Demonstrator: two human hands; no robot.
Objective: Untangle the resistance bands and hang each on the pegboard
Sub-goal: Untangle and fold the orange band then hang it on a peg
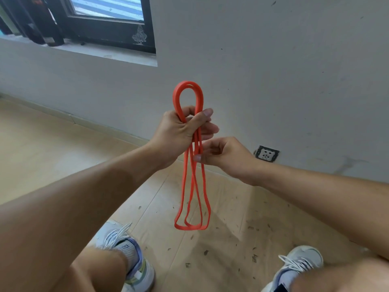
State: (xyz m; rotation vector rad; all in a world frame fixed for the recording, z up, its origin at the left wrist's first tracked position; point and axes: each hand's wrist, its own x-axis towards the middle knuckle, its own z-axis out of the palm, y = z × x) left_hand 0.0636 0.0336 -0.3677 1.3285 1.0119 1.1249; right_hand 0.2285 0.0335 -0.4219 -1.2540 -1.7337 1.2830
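walls (273, 60) of pale grey plaster take up most of the upper view, scuffed and dotted with small dark marks. floor (52, 148) of light wood-look boards runs below them, meeting the wall at a low skirting; toward the feet it is littered with many small dark flecks. one window (109, 15) with a dark frame sits at the upper left above a pale sill, with some dark things standing on that sill, too blurred to name. two bare forearms reach in from the bottom corners, and two bare legs show at the lower edge. two pale sneakers with white laces stand on the floor, the left sneaker (130, 262) and the right sneaker (299, 266), well apart.

one orange resistance band (190, 178) is held up in front of the wall, between the arms and well above the floor. it is folded into several strands: one rounded loop stands up above the left hand, and two longer loops hang down below it, their bottoms overlapping.

left hand (181, 131) has its grip curled round the gathered strands, thumb pressed across the front. right hand (225, 157) is just beside and below it, its thumb and fingers pinching a strand of the band.

one wall socket (267, 153) sits low on the wall at the right, just above the skirting.
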